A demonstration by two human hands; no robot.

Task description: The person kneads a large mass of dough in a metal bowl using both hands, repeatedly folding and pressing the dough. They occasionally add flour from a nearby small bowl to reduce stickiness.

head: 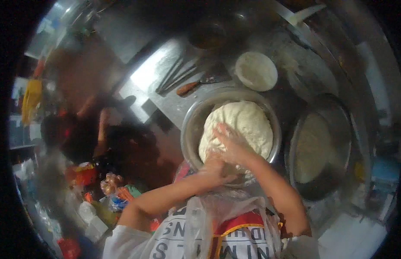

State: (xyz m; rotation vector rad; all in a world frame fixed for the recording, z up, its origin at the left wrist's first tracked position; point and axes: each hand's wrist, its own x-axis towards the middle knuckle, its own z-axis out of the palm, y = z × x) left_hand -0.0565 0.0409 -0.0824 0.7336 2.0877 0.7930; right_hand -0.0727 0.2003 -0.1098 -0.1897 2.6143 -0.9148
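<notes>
A large mound of pale dough (252, 118) fills much of a round metal bowl (191, 129) in front of me. My right hand (231, 142) lies on the dough's near left part, fingers spread and pressing on its surface. Just nearer to me, my left hand (216, 168) touches the dough's near edge. Its thumb stands out to the side, while its fingers are blurred and partly hidden. Bits of dough cling to the near side of the bowl.
A white bowl (256, 71) stands beyond the metal one. A wooden-handled tool (188, 88) and metal tongs (174, 76) lie to its left. At right sits a large metal basin (312, 149) with pale contents. Another person's arm (103, 126) shows at left, near bagged goods (111, 184).
</notes>
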